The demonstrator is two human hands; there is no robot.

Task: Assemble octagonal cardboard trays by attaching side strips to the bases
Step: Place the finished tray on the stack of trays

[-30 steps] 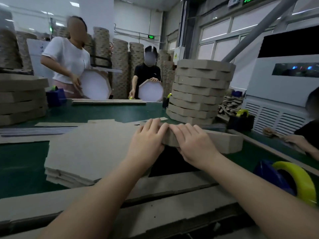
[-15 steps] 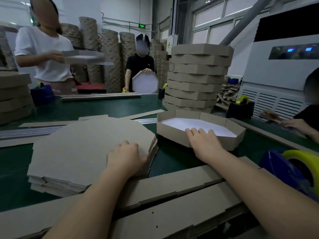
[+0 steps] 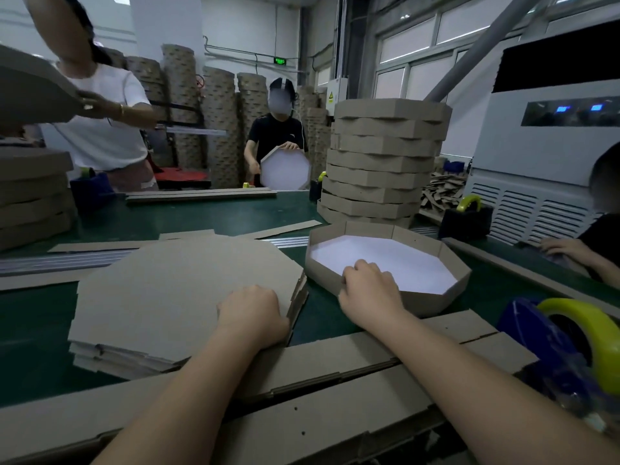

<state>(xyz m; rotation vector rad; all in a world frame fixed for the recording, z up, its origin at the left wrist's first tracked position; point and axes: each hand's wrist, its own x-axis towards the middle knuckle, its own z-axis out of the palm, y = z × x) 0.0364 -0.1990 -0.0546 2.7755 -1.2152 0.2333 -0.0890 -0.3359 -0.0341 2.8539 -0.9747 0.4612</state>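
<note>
**Now at the bench: two hands, one open tray, one pile of bases**

Closest to the camera lie long scored side strips, overlapping in at least three layers along the near edge of the green table. At the near right stands one blue tape dispenser carrying a yellow roll.

The left hand rests knuckles-up on the near right corner of the stack of bases, a single pile of flat octagonal sheets. Its fingers are curled under, and whether they pinch a sheet cannot be told.

Just right of the pile, apart from it, sits one assembled tray, brown walls round a white floor. The right hand grips its near wall, fingers curled over the rim onto the white inside. Nothing else lies in it.

Farther back, loose strips lie flat on the green. One tall stack of finished trays, about ten high, rises behind the open tray, with a black tape dispenser to its right. A lower stack stands at the far left, with a third dispenser near it.

Three other people stand or sit round the table:
- a person in white at the left, holding up a cardboard piece
- a person in black at the far side, holding a white-floored octagon upright
- a third person at the right edge, one hand on the table

Behind them are wrapped cardboard columns, a white cabinet unit and windows.
</note>
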